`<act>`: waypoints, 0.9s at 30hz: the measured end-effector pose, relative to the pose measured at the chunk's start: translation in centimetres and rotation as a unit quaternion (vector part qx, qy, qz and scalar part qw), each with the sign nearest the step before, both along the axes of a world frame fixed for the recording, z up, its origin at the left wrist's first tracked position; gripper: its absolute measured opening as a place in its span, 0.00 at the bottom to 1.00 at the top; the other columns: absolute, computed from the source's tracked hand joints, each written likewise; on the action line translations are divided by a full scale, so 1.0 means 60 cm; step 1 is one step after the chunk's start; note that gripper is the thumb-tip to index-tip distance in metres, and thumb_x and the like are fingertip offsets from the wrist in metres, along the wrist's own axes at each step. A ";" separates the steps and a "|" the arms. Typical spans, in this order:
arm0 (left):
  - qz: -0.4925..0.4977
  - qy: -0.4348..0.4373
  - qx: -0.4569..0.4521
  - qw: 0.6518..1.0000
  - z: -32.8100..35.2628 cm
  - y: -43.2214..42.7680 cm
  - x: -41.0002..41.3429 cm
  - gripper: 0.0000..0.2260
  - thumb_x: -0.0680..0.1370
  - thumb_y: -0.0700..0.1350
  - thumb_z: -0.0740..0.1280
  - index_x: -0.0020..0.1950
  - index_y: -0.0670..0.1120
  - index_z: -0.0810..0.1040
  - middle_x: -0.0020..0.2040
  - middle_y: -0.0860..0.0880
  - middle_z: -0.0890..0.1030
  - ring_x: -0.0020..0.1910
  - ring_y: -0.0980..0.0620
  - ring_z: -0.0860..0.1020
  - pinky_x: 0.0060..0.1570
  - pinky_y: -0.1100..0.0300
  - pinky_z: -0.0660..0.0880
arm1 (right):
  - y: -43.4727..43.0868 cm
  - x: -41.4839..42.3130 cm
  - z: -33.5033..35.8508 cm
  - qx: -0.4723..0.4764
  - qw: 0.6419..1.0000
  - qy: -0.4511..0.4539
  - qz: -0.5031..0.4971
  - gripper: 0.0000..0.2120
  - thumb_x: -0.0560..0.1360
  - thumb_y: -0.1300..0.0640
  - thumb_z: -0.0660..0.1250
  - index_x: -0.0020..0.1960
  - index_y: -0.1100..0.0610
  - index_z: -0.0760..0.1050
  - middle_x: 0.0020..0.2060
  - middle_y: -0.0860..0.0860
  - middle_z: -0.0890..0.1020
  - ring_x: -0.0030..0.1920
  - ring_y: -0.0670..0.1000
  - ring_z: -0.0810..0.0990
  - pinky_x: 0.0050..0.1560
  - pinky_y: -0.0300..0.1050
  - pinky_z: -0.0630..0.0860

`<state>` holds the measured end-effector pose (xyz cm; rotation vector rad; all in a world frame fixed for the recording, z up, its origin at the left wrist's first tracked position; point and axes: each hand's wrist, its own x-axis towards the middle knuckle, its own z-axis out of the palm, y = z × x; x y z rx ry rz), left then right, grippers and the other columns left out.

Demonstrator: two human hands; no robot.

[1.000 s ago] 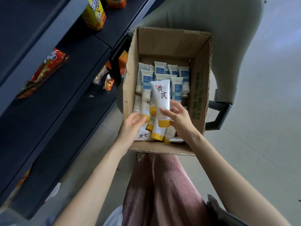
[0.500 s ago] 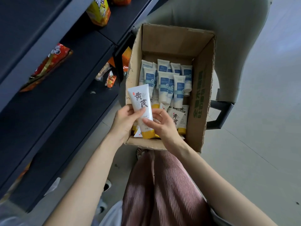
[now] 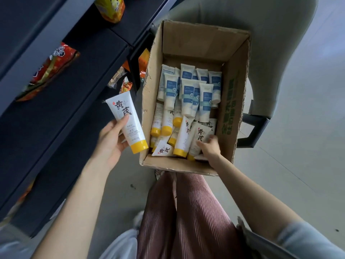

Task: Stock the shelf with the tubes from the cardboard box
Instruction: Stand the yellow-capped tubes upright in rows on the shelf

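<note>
While the white plastic tube with the yellow cap and black brush lettering [image 3: 126, 121] is clear of the box, out over the gap beside the shelving, the left hand [image 3: 110, 141] is curled around its lower half, thumb across the front, cap end toward the person. The right hand [image 3: 210, 147] is down inside the open brown cardboard box [image 3: 237, 101], at its near right corner, fingers closing onto another white yellow-capped tube [image 3: 198, 139] that leans among the heap; whether the grip is complete cannot be told. More of the same yellow-capped tubes [image 3: 166, 124] lie jumbled across the near half of the box, and white tubes with blue labels [image 3: 188, 92] are stacked in its far half. The dark blue metal shelf unit [image 3: 61, 113] runs along the left, with red-orange snack packets [image 3: 48, 70] and a yellow bag [image 3: 111, 8] on its tiers. The box sits against a pale grey padded chair [image 3: 280, 58], above the person's pink pleated skirt [image 3: 186, 221].
</note>
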<state>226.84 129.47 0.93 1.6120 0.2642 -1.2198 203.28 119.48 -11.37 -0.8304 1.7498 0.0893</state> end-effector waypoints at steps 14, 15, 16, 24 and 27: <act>-0.027 -0.011 0.015 0.999 -0.001 -0.010 0.000 0.06 0.78 0.44 0.64 0.53 0.50 0.77 0.44 0.53 0.82 0.43 0.58 0.80 0.46 0.60 0.75 | 0.008 0.023 -0.030 -0.005 0.997 0.048 0.060 0.24 0.72 0.63 0.70 0.63 0.58 0.63 0.57 0.55 0.70 0.52 0.52 0.72 0.54 0.46 0.73; -0.025 -0.009 0.019 0.999 -0.002 -0.011 -0.002 0.06 0.78 0.44 0.64 0.54 0.50 0.77 0.46 0.52 0.81 0.45 0.56 0.79 0.47 0.59 0.75 | 0.008 0.025 -0.031 -0.002 0.996 0.046 0.072 0.23 0.72 0.64 0.69 0.64 0.58 0.63 0.56 0.55 0.72 0.50 0.52 0.71 0.50 0.45 0.72; -0.025 -0.008 0.021 0.999 -0.001 -0.013 -0.003 0.07 0.78 0.45 0.65 0.55 0.50 0.77 0.47 0.52 0.81 0.46 0.55 0.79 0.47 0.59 0.75 | 0.007 0.027 -0.030 -0.001 0.996 0.046 0.075 0.22 0.73 0.64 0.68 0.64 0.58 0.63 0.57 0.56 0.74 0.48 0.51 0.72 0.48 0.44 0.71; -0.030 0.001 0.018 0.999 0.012 -0.006 -0.002 0.14 0.75 0.48 0.66 0.60 0.49 0.76 0.60 0.44 0.79 0.55 0.50 0.78 0.62 0.51 0.72 | 0.001 0.019 -0.034 -0.052 0.997 0.043 0.025 0.18 0.75 0.63 0.66 0.64 0.61 0.69 0.59 0.57 0.78 0.60 0.57 0.76 0.57 0.45 0.72; -0.041 -0.002 0.011 0.999 0.022 0.003 -0.005 0.15 0.72 0.51 0.68 0.57 0.51 0.78 0.60 0.44 0.80 0.53 0.52 0.78 0.60 0.52 0.72 | -0.003 0.005 -0.030 -0.054 0.998 -0.017 -0.036 0.18 0.75 0.64 0.67 0.63 0.63 0.70 0.59 0.59 0.78 0.60 0.58 0.77 0.57 0.49 0.75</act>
